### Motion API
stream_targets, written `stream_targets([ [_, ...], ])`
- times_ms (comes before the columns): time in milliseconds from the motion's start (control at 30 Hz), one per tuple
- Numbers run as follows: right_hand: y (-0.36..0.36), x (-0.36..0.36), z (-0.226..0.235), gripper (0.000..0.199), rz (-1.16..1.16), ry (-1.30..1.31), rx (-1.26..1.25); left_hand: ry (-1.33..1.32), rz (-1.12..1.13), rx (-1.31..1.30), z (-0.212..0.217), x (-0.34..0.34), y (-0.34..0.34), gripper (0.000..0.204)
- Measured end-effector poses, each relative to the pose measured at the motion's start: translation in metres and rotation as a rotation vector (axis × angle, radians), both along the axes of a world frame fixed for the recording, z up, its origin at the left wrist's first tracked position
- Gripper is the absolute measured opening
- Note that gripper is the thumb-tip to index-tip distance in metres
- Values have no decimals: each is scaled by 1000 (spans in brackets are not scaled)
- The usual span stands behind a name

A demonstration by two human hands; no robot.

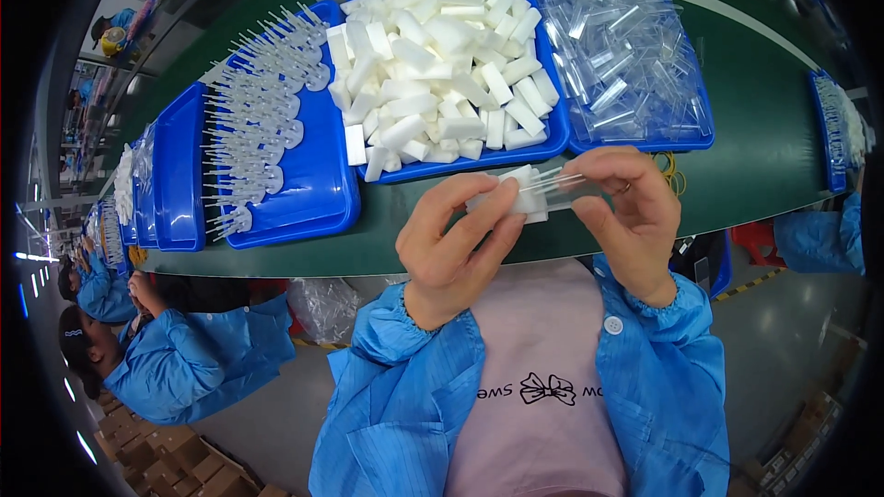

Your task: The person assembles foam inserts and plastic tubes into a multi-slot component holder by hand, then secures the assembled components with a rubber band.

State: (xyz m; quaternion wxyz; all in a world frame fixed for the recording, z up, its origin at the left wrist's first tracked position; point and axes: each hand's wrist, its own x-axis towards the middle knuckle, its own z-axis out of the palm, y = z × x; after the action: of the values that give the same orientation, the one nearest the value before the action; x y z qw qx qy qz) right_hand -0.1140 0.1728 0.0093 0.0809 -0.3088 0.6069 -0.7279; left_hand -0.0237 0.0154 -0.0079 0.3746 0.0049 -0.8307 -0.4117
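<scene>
My left hand [451, 244] pinches a small white foam block [523, 195] in front of my chest. My right hand [631, 216] holds a clear plastic tube [575, 186] against that block, its end meeting the foam. Both hands hover just over the near edge of the green table [755, 129]. Beyond them stand three blue trays: one piled with white foam blocks [442, 55], one full of clear plastic tubes [626, 46], and one with rows of translucent plastic stick pieces [262, 101].
More blue trays [175, 175] run along the table to the left. Another blue tray [833, 129] sits at the right edge. Yellow rubber bands [675, 173] lie near my right hand. A person in a blue coat [193, 359] sits at my left; cardboard boxes are on the floor.
</scene>
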Motion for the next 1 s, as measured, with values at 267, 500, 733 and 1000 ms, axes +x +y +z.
stream_targets([
  [267,12,-20,4,28,113,148,296,-64,6,-72,2,-6,0,47],
  [500,9,-18,-2,29,93,-174,40,-88,-28,45,5,-13,0,57],
  [733,19,-25,-3,24,104,-255,-154,-270,-306,894,-12,-8,-4,50],
  [1000,27,-23,-14,20,-53,-169,-13,-228,-346,887,-12,-10,-2,43],
])
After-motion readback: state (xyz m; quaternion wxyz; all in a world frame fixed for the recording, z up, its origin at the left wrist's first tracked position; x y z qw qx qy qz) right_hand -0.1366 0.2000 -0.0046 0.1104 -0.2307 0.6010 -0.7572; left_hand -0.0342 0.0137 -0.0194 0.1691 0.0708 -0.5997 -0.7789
